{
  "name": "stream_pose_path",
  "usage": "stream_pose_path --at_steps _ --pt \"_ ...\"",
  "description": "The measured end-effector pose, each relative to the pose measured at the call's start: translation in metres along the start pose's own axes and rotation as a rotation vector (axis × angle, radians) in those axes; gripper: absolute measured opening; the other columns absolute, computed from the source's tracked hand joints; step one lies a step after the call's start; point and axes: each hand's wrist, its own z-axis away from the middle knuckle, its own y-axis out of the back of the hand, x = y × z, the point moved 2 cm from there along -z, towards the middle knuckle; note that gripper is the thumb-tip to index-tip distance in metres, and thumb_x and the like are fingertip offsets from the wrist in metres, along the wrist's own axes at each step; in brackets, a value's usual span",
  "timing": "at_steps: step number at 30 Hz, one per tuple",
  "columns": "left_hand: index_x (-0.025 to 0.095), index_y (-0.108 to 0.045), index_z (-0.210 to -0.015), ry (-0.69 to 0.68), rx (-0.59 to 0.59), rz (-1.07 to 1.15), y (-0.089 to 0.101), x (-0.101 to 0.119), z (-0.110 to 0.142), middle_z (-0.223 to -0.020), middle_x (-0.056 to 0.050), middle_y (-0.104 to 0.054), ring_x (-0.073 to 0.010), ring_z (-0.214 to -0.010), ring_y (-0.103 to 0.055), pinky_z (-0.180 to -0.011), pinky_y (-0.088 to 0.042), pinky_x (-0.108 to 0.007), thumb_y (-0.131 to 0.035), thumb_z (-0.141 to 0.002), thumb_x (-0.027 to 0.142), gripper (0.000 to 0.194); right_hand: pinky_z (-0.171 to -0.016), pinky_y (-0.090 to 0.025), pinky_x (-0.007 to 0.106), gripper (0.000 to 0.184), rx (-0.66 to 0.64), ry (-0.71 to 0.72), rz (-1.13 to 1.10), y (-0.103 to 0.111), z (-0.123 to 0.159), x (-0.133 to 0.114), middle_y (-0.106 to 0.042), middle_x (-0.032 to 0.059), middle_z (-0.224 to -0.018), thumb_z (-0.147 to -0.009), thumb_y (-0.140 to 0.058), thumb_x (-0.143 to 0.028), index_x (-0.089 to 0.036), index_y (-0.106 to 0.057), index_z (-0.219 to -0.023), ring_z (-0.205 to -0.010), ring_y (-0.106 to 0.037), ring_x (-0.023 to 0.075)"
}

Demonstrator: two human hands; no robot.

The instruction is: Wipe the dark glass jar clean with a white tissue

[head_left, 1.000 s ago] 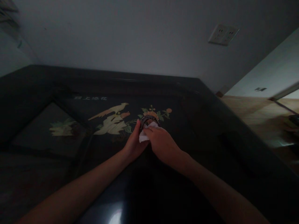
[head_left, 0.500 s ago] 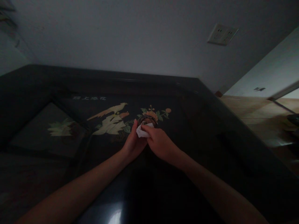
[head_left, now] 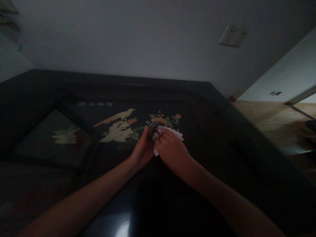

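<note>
My left hand (head_left: 144, 148) is closed around the side of a small glass cup (head_left: 152, 127), which looks round and shiny with a dark rim. The dim light hides its exact shape. In my right hand (head_left: 171, 147) a white tissue (head_left: 175, 132) is bunched up, its edges sticking out past the fingers. The right fingers and tissue press at the cup's opening and near side. Both hands are held together above the dark tabletop (head_left: 118, 191).
The tabletop bears a picture of a bird (head_left: 123, 115) and flowers (head_left: 176, 117). A pale wall (head_left: 123, 39) with a white socket plate (head_left: 235, 35) rises behind it. Light floor (head_left: 256, 113) shows beyond the right edge. Reflections lie on the left of the table.
My right hand has shifted slightly right with the tissue, which now spreads out more to the right. More of the cup shows. My left hand stays nearly in place around it.
</note>
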Motion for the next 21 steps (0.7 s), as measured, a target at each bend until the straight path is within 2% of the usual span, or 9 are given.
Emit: stream_pose_path --at_steps 3,6,9,12,17,19,21 --pt "0.011 -0.068 -0.103 0.002 -0.001 -0.008 0.001 0.000 -0.001 -0.101 -0.010 -0.072 -0.0204 -0.108 -0.062 -0.100 -0.040 -0.030 -0.033 -0.098 0.043 0.047 -0.110 -0.035 0.041 0.034 0.005 -0.041 0.024 -0.001 0.001 -0.004 -0.066 0.0237 -0.117 -0.092 -0.041 -0.008 0.004 -0.063 -0.115 -0.114 -0.060 0.0294" --pt "0.011 -0.068 -0.106 0.013 -0.034 -0.019 0.002 -0.001 -0.001 -0.099 -0.010 -0.072 -0.0223 -0.107 -0.062 -0.098 -0.043 -0.032 -0.037 -0.097 0.044 0.046 -0.104 -0.040 0.041 0.034 -0.045 -0.070 -0.090 0.005 0.000 -0.004 -0.067 0.0222 -0.116 -0.091 -0.039 -0.006 0.001 -0.064 -0.112 -0.114 -0.060 0.0298" --pt "0.013 -0.068 -0.105 0.015 -0.050 -0.024 0.003 -0.002 0.000 -0.099 -0.010 -0.073 -0.0235 -0.105 -0.063 -0.095 -0.045 -0.034 -0.041 -0.095 0.045 0.043 -0.094 -0.046 0.037 0.034 -0.059 -0.133 -0.311 0.012 -0.001 0.004 -0.070 0.0175 -0.108 -0.089 -0.038 -0.004 -0.006 -0.066 -0.108 -0.106 -0.063 0.0273" --pt "0.013 -0.069 -0.099 -0.008 -0.053 0.008 0.003 -0.002 0.000 -0.098 -0.009 -0.072 -0.0211 -0.101 -0.064 -0.094 -0.045 -0.031 -0.040 -0.096 0.045 0.043 -0.086 -0.047 0.032 0.034 -0.048 -0.198 -0.646 0.012 -0.003 0.014 -0.072 0.0118 -0.103 -0.085 -0.041 -0.001 -0.012 -0.067 -0.104 -0.096 -0.066 0.0221" --pt "0.014 -0.069 -0.086 -0.046 -0.007 0.057 0.004 0.000 -0.003 -0.081 -0.004 -0.070 -0.0149 -0.079 -0.065 -0.083 -0.048 -0.027 -0.036 -0.097 0.044 0.046 -0.081 -0.047 0.027 0.037 0.118 -0.193 -1.196 -0.002 -0.010 0.022 -0.071 0.0048 -0.096 -0.079 -0.040 0.001 -0.014 -0.067 -0.099 -0.090 -0.065 0.0166" --pt "0.014 -0.069 -0.084 -0.043 0.008 0.060 0.003 0.001 -0.003 -0.078 -0.004 -0.070 -0.0140 -0.075 -0.064 -0.079 -0.048 -0.026 -0.034 -0.098 0.044 0.048 -0.083 -0.047 0.027 0.040 0.165 -0.194 -1.269 -0.006 -0.011 0.021 -0.072 0.0038 -0.097 -0.079 -0.040 0.001 -0.015 -0.066 -0.103 -0.092 -0.065 0.0165" --pt "0.014 -0.069 -0.083 -0.044 0.016 0.061 0.002 0.001 -0.002 -0.078 -0.003 -0.070 -0.0134 -0.075 -0.064 -0.079 -0.048 -0.025 -0.033 -0.098 0.043 0.049 -0.087 -0.046 0.029 0.042 0.164 -0.196 -1.222 -0.006 -0.011 0.020 -0.072 0.0053 -0.103 -0.079 -0.040 0.001 -0.015 -0.066 -0.108 -0.098 -0.064 0.0174"
